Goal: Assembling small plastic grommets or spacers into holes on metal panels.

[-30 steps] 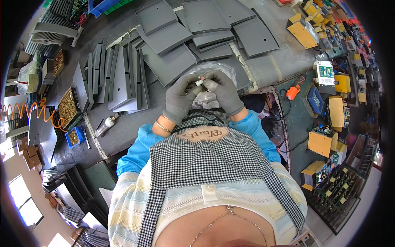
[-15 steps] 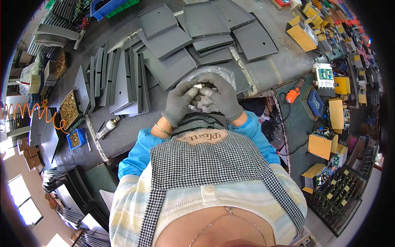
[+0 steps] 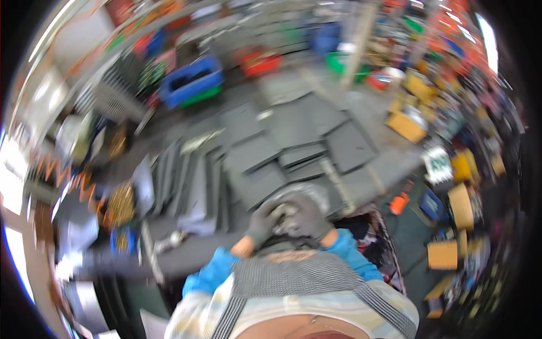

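Note:
My left hand [image 3: 261, 225] and my right hand [image 3: 310, 220], both in grey gloves, meet close in front of my apron. Their fingers curl toward each other around something pale and small, too smeared by motion to name. A crumpled clear plastic bag [image 3: 319, 195] lies under and just beyond them, at the near edge of the bench. Flat dark grey metal panels [image 3: 292, 125] overlap in a loose pile past the bag. More grey panels [image 3: 195, 189] stand on edge in a row to the left of my hands.
At the left are a box of brass-coloured small parts [image 3: 121, 204], a small blue tray [image 3: 122, 241] and an orange coiled hose [image 3: 68, 179]. A blue bin [image 3: 192, 82] and a red bin [image 3: 258, 63] stand at the back. On the right are an orange-handled tool [image 3: 399, 203] and yellow-cased components [image 3: 442, 255].
The view has tilted up, so the bench and my hands sit lower and the back bins show. The picture has blurred. Both hands stay together over the bag.

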`<action>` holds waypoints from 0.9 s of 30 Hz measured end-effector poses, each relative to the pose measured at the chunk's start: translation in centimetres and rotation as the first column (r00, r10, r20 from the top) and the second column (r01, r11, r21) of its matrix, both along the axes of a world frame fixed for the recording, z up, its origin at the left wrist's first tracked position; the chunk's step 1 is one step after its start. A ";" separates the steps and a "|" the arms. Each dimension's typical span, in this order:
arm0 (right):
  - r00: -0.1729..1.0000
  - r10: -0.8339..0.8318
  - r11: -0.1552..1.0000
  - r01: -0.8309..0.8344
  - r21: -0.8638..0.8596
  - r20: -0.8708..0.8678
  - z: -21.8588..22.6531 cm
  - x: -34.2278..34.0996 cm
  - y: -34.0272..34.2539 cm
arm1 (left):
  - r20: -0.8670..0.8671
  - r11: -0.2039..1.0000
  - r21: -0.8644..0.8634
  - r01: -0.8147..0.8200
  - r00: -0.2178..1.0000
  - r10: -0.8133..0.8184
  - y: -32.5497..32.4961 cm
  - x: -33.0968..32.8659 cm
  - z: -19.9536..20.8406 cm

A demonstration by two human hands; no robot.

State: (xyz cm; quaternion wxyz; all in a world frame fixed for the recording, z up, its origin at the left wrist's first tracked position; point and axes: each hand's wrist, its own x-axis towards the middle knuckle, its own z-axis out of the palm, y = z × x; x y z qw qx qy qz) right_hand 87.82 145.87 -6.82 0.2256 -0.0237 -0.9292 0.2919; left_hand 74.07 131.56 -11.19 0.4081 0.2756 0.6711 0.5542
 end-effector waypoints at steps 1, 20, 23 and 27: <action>0.999 -0.048 0.997 0.049 0.056 -0.024 -2.5 0.4 -0.1 | 0.127 0.999 -0.042 0.017 0.992 -0.011 0.2 0.4 2.1; 0.936 -0.286 0.700 0.349 -0.623 0.203 -3.1 2.6 -1.7 | 0.172 0.993 0.010 0.114 0.979 -0.114 1.6 0.8 -1.9; 0.897 -0.312 0.742 0.437 -0.508 0.314 -4.7 3.1 -1.8 | 0.030 0.977 0.062 0.205 0.978 -0.208 1.8 1.0 -3.1; 0.948 -0.260 0.753 0.318 -0.575 0.184 -5.7 4.2 -1.8 | 0.172 0.975 -0.040 0.220 0.962 -0.210 1.6 1.0 -3.4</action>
